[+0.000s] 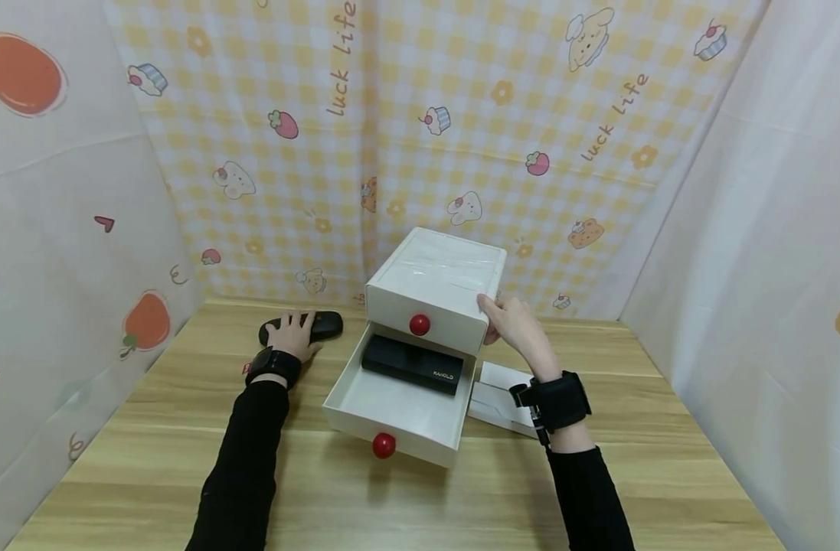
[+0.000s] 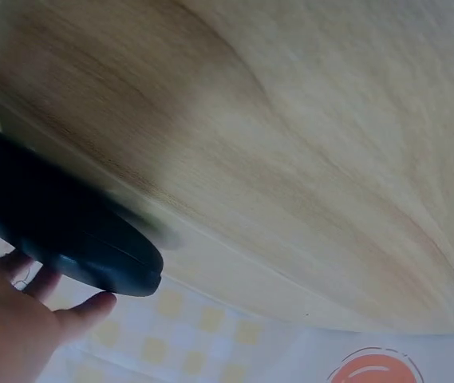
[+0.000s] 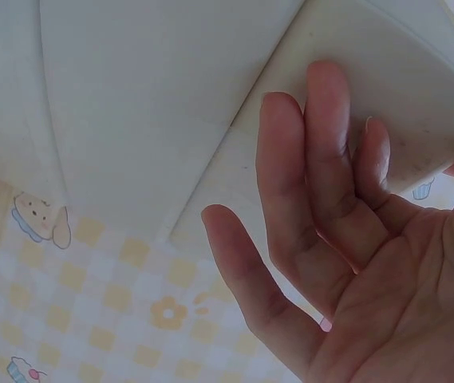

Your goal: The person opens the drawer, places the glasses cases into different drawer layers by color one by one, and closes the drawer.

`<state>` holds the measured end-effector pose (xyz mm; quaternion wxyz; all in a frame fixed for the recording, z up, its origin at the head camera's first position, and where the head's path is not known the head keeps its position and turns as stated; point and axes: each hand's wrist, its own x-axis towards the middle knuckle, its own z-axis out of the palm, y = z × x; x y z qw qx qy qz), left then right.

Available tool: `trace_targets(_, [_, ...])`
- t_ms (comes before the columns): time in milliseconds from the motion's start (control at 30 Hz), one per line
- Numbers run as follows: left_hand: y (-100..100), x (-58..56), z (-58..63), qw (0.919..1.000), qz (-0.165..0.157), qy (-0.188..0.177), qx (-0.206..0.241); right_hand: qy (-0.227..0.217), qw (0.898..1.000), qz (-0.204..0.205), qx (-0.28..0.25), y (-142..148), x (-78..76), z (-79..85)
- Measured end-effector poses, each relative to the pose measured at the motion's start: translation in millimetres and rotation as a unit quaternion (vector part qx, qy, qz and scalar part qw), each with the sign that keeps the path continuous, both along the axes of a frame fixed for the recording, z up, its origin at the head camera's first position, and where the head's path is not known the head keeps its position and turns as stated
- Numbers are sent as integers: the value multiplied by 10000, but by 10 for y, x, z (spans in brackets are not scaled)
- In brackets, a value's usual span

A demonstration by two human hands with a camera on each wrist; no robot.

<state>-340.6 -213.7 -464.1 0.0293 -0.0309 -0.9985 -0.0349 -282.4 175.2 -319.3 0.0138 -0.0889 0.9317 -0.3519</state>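
My left hand (image 1: pixel 290 337) lies over an elongated black case (image 1: pixel 326 326) with rounded ends, on the table's left side. In the left wrist view, its fingers grip the dark case (image 2: pixel 59 215) along one side. My right hand (image 1: pixel 519 325) holds the upper right front corner of a white two-drawer unit (image 1: pixel 447 260), thumb at the top edge and other fingers along the side. The right wrist view shows the fingers (image 3: pixel 326 152) against the white wall. The lower drawer (image 1: pixel 392 402) is pulled out, with a black box (image 1: pixel 413 363) marked with pale lettering inside.
A flat white piece (image 1: pixel 502 402) lies right of the drawer unit, partly behind my right wrist. Red round knobs stick out from the upper drawer (image 1: pixel 420 324) and lower drawer (image 1: pixel 384 445). A patterned cloth (image 1: pixel 420 153) hangs behind the wooden table (image 1: pixel 633 413).
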Motion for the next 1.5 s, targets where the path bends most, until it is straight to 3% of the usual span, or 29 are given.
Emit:
trace_targets(300, [-18,11,-141,9986,414,314,103,-22,10000,-45,13,-10,2,3])
trace_targets(733, [-33,49,-208,9981,183,349,479,22,9999,-79,64,10,12,-13])
trace_targets(933, [-58,115,-170,9974,12,21,716,-17,10000,-63,6,10,10,-16])
trace_targets(1167, [-50,181,-77,9922,64,-304,1209,-16,9999,-125,110,16,1,-20])
trace_targets(1300, [-40,221,-19,9889,136,-264,1459,-38,9998,-120,122,8,4,-20])
trace_targets(1500, [-10,308,135,9745,168,-6,2236,-10,9998,-131,116,-4,3,-10])
